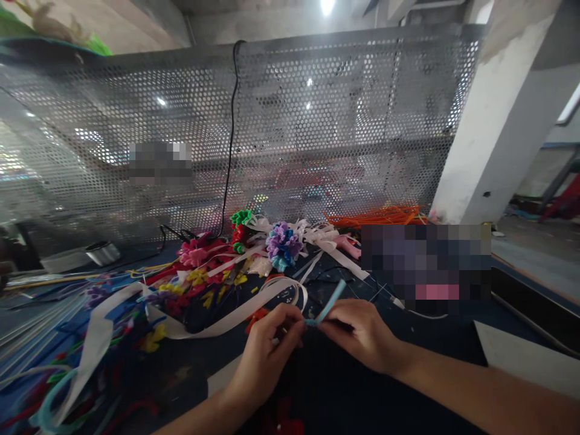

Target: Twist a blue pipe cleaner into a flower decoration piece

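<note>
My left hand [267, 353] and my right hand [362, 332] meet over the dark table, both pinching a light blue pipe cleaner [330, 304]. Its lower end sits between my fingertips and its free end sticks up to the right. A long white ribbon [217, 323] curls on the table just left of my left hand. Behind it lie pipe-cleaner flowers: a purple and blue one [283, 244], a pink one [194, 254], a green and red one [240, 226].
A perforated metal screen [317, 121] stands along the back of the table, with a black cable [231, 133] hanging over it. Orange pipe cleaners [380, 216] are piled at the back right. Loose coloured stems [54, 338] cover the left side. A white pillar [493, 121] rises at right.
</note>
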`<control>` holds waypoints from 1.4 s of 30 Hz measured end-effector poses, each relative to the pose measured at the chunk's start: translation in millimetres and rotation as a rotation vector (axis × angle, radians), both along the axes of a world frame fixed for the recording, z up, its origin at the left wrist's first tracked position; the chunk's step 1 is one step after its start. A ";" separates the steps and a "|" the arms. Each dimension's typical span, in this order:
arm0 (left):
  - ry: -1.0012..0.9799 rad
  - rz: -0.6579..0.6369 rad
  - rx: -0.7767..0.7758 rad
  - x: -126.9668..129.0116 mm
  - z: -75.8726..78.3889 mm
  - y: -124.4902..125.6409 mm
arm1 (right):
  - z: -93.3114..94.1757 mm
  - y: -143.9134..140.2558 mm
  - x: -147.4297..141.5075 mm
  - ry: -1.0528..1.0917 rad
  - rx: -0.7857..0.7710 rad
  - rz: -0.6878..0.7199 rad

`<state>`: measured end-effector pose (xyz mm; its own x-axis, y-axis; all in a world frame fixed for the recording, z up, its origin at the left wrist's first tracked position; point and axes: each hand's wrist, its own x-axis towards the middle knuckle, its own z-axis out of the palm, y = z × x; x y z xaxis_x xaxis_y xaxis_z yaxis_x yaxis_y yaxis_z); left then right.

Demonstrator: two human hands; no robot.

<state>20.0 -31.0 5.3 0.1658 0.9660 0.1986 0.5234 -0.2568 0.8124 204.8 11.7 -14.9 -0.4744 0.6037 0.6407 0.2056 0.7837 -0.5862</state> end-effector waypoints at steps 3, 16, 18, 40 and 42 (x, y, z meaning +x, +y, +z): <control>0.057 -0.079 0.025 0.6 2.1 -2.8 | -4.9 0.1 1.0 0.031 -0.020 -0.107; 0.228 -0.088 0.034 4.2 4.1 -3.9 | -0.5 -2.9 1.3 -0.139 0.326 -0.043; 0.231 -0.087 0.031 4.3 4.5 -3.6 | 0.7 -3.7 0.6 -0.187 0.285 -0.044; 0.158 -0.106 -0.011 5.4 5.7 -5.4 | 0.4 2.9 3.8 -0.082 0.145 0.131; 0.158 -0.109 -0.005 5.6 5.7 -5.4 | 1.9 2.6 3.5 -0.055 0.108 0.151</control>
